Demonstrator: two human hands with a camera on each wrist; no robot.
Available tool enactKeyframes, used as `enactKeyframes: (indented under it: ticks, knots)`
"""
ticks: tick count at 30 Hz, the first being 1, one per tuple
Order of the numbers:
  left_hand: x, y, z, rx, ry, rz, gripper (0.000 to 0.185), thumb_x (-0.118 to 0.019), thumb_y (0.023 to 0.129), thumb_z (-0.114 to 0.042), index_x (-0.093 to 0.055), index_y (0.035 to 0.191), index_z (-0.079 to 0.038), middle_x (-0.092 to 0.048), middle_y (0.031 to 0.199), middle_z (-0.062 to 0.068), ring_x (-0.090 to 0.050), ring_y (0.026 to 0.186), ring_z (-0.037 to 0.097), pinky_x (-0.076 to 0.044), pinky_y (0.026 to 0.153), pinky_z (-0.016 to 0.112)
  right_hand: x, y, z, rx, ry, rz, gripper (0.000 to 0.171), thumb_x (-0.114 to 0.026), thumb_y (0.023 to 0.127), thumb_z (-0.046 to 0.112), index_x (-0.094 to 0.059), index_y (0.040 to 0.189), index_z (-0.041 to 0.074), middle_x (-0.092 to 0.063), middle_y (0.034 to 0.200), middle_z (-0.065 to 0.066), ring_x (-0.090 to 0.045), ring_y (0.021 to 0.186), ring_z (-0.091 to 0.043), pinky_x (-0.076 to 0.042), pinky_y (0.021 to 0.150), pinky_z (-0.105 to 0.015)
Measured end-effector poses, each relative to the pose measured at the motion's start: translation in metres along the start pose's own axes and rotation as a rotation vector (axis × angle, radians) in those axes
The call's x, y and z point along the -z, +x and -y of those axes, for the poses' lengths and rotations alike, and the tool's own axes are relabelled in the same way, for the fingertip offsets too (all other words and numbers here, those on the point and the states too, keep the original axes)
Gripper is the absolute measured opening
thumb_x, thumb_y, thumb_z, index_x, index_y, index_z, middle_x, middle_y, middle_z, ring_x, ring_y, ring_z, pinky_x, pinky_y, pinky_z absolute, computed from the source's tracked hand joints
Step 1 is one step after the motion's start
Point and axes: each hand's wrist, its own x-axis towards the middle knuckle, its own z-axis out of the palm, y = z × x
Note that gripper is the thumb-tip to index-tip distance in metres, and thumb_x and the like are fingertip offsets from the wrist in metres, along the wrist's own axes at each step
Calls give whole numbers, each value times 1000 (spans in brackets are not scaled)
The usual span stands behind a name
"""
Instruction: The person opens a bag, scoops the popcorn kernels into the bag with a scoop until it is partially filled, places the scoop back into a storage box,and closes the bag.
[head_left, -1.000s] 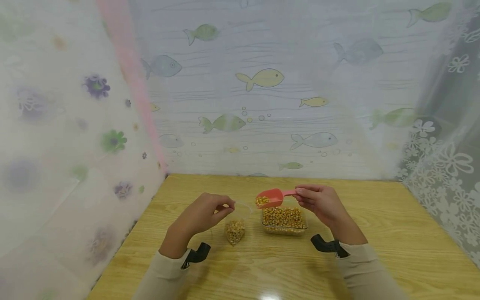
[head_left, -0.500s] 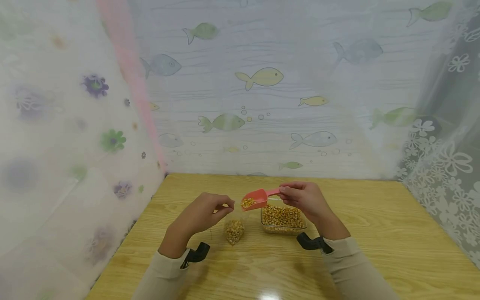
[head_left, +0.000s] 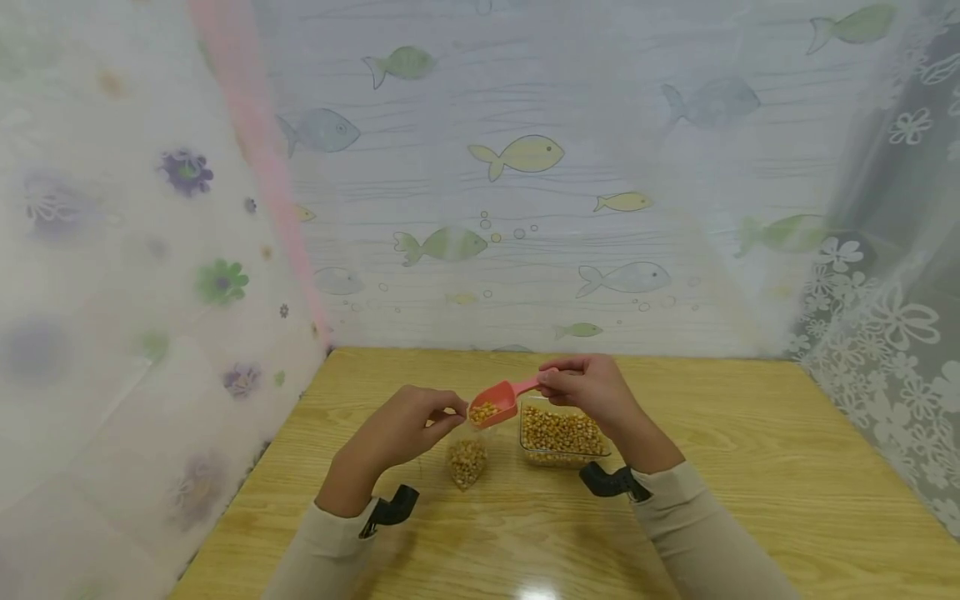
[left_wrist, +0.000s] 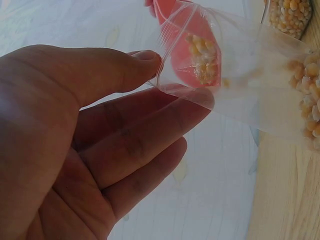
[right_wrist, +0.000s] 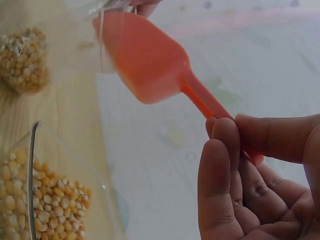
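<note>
Here, on my feed, a wooden table (head_left: pixel 750 467) sits between a flowered curtain (head_left: pixel 112 292) at the left and a fish-print curtain (head_left: pixel 525 208) at the far side. My left hand (head_left: pixel 405 429) pinches the rim of a clear plastic bag (head_left: pixel 467 454) between thumb and forefinger, holding its mouth up; the bag's bottom, part filled with corn kernels (head_left: pixel 467 462), rests on the table. Just right of that hand, the red scoop (head_left: pixel 495 404) carries kernels with its front edge at the bag's mouth. My right hand (head_left: pixel 588 392) pinches the scoop's handle between thumb and curled fingertips (right_wrist: pixel 222 145). Below the handle, right of the bag, stands a clear container (head_left: pixel 562 437) of kernels.
</note>
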Motion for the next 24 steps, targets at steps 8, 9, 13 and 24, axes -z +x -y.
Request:
enactKeyframes:
  ticks: [8, 9, 13, 24]
  knots:
    - [-1, 1, 2, 0, 6, 4, 13, -67, 103, -18, -76, 112, -18, -77, 108, -4, -75, 91, 9, -60, 78, 27, -7, 2, 10, 0, -94, -21, 28, -74, 98, 16, -73, 120, -2, -78, 103, -16, -77, 86, -17, -64, 83, -38]
    - [-1, 1, 2, -1, 8, 2, 12, -68, 103, -18, -76, 112, -18, -77, 108, -4, -75, 91, 9, -60, 78, 27, -7, 2, 12, 7, -110, -17, 28, -73, 98, 16, -73, 120, -2, -78, 103, -15, -77, 87, -17, -65, 81, -37]
    - [-2, 1, 2, -5, 11, -4, 11, -69, 102, -17, -76, 111, -18, -77, 107, -4, -75, 90, 9, -60, 78, 26, -10, 4, 19, 10, -166, -15, 24, -74, 98, 16, -75, 117, 1, -79, 100, -13, -78, 86, -20, -65, 79, -35]
    - [-2, 1, 4, -16, -2, -15, 11, -70, 101, -15, -75, 109, -21, -77, 107, -4, -76, 90, 9, -61, 78, 25, -24, 1, 47, 69, -354, 18, 20, -75, 97, 19, -76, 113, 6, -79, 96, -8, -76, 83, -18, -64, 74, -34]
